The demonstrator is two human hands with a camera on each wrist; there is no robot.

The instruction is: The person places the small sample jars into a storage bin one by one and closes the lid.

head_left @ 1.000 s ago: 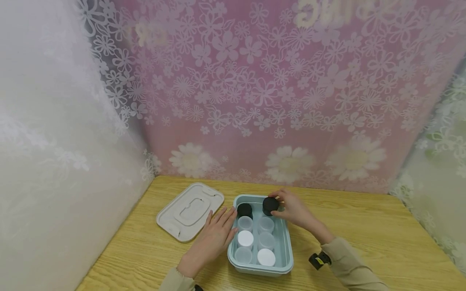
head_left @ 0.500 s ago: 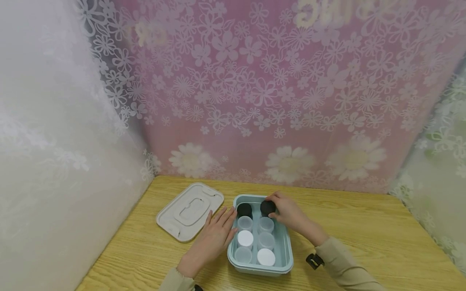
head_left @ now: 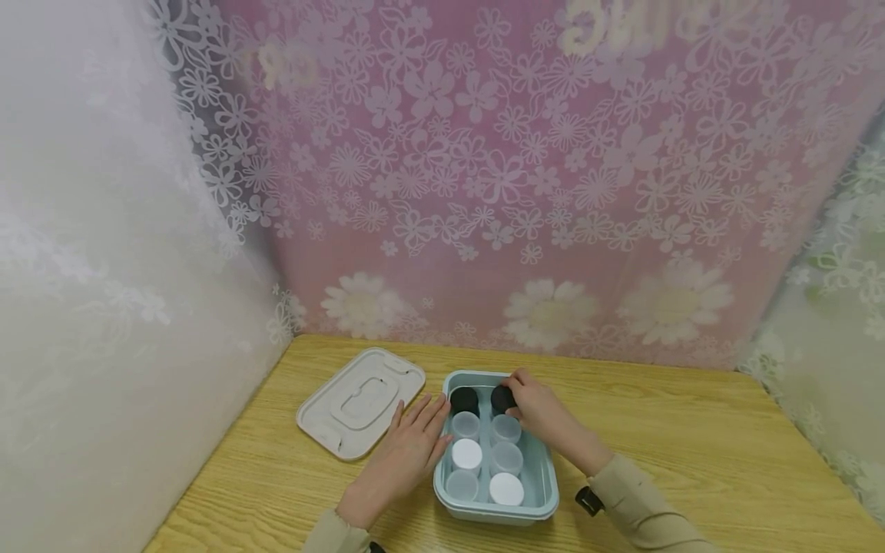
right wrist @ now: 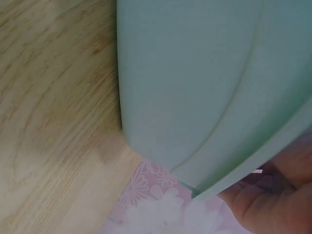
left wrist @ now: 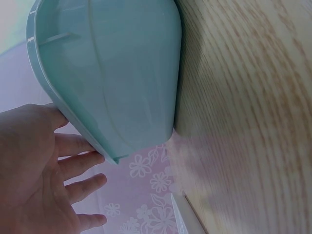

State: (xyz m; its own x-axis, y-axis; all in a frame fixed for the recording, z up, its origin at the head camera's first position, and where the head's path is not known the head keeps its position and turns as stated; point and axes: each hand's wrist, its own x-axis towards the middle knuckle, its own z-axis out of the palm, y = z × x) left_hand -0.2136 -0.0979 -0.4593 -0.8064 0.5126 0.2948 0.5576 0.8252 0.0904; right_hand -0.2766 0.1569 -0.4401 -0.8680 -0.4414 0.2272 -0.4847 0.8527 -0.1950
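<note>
A light blue rectangular box (head_left: pixel 496 518) holds two rows of round containers. At the far end of the right row, my right hand (head_left: pixel 549 415) pinches a round black-topped container (head_left: pixel 502 399) between thumb and fingers, down inside the box. Another black-topped container (head_left: pixel 464 400) stands at the far end of the left row. With its fingers straight, my left hand (head_left: pixel 406 449) touches the box's left rim; the left wrist view shows the fingers (left wrist: pixel 80 165) spread along that rim. In the right wrist view the box wall (right wrist: pixel 185 83) hides the container and part of the right hand.
White-topped containers (head_left: pixel 466 454) and translucent ones (head_left: pixel 506 458) fill the nearer places of both rows. A pale flat lid (head_left: pixel 359 403) lies on the wooden table (head_left: pixel 691 430) left of the box. A flowered pink curtain (head_left: pixel 484 192) hangs behind the table.
My right hand has moved left and a little down with the black-topped container, now lower in the box's far right part. My left hand has stayed at the rim.
</note>
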